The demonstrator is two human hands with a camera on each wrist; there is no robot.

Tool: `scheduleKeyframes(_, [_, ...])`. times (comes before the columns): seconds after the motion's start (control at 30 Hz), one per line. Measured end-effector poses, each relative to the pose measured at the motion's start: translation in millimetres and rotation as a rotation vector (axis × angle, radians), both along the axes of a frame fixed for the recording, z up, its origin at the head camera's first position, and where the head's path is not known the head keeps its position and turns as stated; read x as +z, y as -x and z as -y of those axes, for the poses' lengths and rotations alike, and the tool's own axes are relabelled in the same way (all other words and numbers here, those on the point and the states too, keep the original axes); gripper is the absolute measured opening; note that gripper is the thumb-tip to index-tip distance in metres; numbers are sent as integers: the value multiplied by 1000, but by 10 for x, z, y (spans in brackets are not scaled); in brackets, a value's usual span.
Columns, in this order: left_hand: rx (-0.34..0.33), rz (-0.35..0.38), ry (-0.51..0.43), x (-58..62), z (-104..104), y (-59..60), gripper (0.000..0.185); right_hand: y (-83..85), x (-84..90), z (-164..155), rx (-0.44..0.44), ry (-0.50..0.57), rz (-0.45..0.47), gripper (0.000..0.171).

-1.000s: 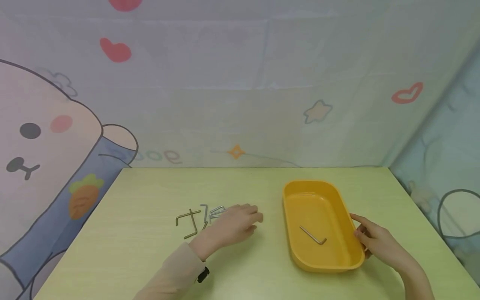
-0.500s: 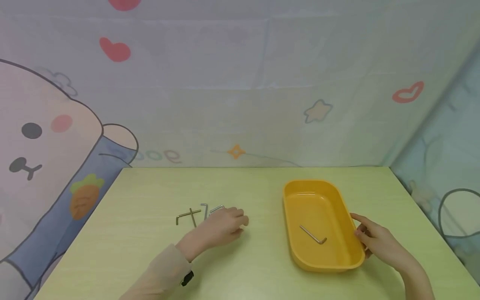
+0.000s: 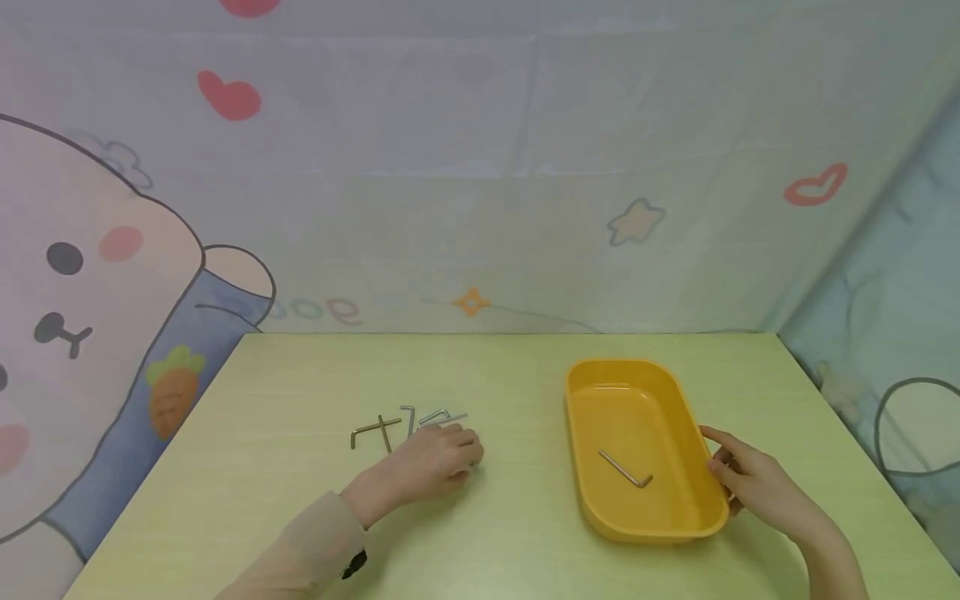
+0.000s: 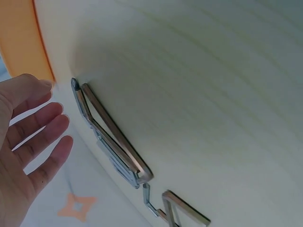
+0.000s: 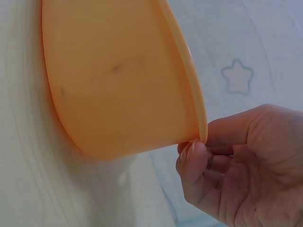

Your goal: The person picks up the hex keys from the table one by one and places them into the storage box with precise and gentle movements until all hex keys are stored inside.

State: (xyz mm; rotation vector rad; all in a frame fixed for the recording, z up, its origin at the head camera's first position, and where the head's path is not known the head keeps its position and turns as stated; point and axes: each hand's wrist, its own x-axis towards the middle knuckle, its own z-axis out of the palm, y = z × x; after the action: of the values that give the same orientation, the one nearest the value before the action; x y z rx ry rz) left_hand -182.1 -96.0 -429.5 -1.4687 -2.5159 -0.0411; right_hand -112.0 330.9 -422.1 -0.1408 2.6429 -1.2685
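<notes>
My left hand [image 3: 420, 467] is low over a loose group of L-shaped hex keys, covering part of them. Its fingers look relaxed and slightly bent in the left wrist view, with nothing between them, beside a bronze hex key [image 4: 117, 133] and several silver ones. Past the hand, a brass-coloured hex key [image 3: 372, 428] and a silver hex key [image 3: 412, 419] stick out. My right hand [image 3: 768, 492] pinches the right rim of a yellow tray [image 3: 573, 442] between thumb and fingers, as the right wrist view confirms. Inside the tray lies one hex key [image 3: 622, 469].
The pale wooden table [image 3: 510, 517] carries the tray on its right half and the hex keys left of centre. A printed cloth [image 3: 420, 167] hangs behind the table's back edge, and another one [image 3: 900, 317] hangs along the right side.
My left hand has moved left and slightly down, uncovering the right end of a silver hex key. The right hand, the tray and the key inside it stay put.
</notes>
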Motion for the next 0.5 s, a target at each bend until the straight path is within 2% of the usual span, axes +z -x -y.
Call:
scheduleKeyframes(0.1, [5, -7, 9, -30, 39, 5, 14, 2, -2, 1, 2, 3, 0, 52])
scheduleKeyframes(0.5, [53, 48, 61, -116, 192, 23, 17, -1, 0, 0, 8, 4, -4, 52])
